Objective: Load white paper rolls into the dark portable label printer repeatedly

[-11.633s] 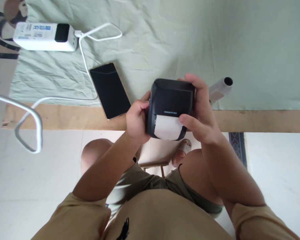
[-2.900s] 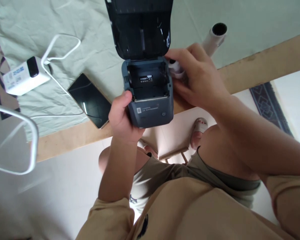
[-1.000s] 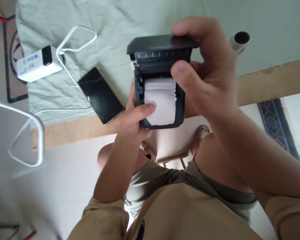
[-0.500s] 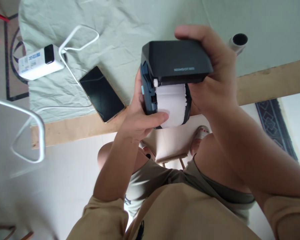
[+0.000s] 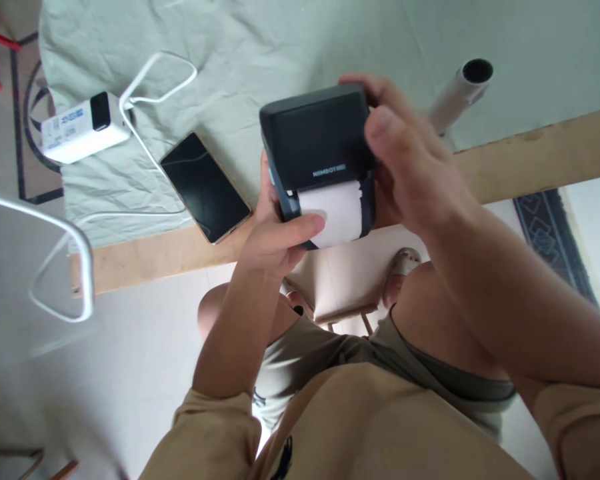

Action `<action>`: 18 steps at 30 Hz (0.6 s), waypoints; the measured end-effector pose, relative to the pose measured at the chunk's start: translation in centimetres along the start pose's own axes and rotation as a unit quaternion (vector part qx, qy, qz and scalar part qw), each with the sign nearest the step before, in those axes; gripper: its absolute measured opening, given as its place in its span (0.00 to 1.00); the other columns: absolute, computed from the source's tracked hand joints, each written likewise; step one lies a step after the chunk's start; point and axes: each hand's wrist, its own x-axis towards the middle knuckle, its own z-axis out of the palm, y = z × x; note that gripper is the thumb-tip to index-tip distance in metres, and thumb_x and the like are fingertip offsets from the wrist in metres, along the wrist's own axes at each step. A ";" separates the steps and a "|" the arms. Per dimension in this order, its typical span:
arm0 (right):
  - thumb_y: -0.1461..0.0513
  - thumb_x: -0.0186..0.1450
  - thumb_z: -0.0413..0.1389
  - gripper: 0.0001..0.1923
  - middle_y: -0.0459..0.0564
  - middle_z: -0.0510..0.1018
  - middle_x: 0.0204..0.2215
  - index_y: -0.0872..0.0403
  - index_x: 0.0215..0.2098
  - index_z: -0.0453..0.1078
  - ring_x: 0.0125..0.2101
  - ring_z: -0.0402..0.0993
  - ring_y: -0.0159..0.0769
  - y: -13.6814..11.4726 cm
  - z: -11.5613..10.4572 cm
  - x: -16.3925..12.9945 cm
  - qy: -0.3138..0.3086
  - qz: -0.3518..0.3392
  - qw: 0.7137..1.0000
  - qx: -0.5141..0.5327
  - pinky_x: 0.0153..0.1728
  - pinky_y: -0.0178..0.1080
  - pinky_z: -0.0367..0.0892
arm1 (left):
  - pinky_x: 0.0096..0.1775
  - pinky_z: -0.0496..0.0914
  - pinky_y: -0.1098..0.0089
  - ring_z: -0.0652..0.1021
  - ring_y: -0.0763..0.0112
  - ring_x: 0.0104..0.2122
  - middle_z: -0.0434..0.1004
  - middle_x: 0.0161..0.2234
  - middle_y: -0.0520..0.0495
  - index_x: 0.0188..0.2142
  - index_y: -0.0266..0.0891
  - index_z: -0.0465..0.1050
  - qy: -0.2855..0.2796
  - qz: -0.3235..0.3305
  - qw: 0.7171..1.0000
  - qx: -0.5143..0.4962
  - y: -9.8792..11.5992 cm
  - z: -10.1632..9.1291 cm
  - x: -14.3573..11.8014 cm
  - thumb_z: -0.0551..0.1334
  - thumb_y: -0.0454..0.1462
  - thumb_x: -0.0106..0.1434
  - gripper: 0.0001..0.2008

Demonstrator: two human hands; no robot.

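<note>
Label printer (image 5: 317, 150), dark and boxy, sits at the centre of the frame, held in the air over the near edge of the worktop (image 5: 530, 150). Its lid, wide open a few seconds ago and half down a moment ago, now lies shut over the body, with white paper (image 5: 336, 212) coming out below it; the roll looks loaded. Left hand (image 5: 275, 237) has its grip around the body, thumb on the paper. Right hand (image 5: 410, 167) wraps the right side, grip closed on the lid. Phone (image 5: 205, 187) lies to the left on the green cloth (image 5: 260, 40), charger brick (image 5: 83, 127) at upper left, white tube (image 5: 457, 93) at upper right.
</note>
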 end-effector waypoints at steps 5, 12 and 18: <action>0.55 0.63 0.52 0.27 0.42 0.70 0.39 0.49 0.58 0.49 0.35 0.69 0.21 -0.2 0.5 -0.7 -0.044 0.008 0.999 0.026 0.32 0.26 0.68 | 0.52 0.71 0.58 0.76 0.59 0.50 0.76 0.42 0.53 0.61 0.53 0.48 -0.013 -0.009 1.000 0.015 0.3 0.1 -0.3 0.70 0.31 0.46 0.47; 0.49 0.60 0.54 0.32 0.44 0.72 0.40 0.46 0.57 0.48 0.31 0.72 0.26 2.3 -0.6 -0.1 -0.066 -0.079 0.994 -0.025 0.28 0.32 0.70 | 0.52 0.71 0.58 0.73 0.57 0.53 0.74 0.40 0.54 0.59 0.54 0.54 -0.019 0.036 0.999 0.010 -0.6 0.3 0.1 0.70 0.38 0.47 0.41; 0.50 0.57 0.58 0.32 0.35 0.65 0.53 0.44 0.54 0.50 0.46 0.68 0.20 3.6 -2.0 1.2 -0.115 -0.152 0.980 0.054 0.45 0.27 0.73 | 0.58 0.66 0.57 0.58 0.54 0.63 0.70 0.51 0.53 0.56 0.53 0.58 -0.057 0.089 0.994 0.010 -1.1 0.9 0.6 0.72 0.44 0.43 0.40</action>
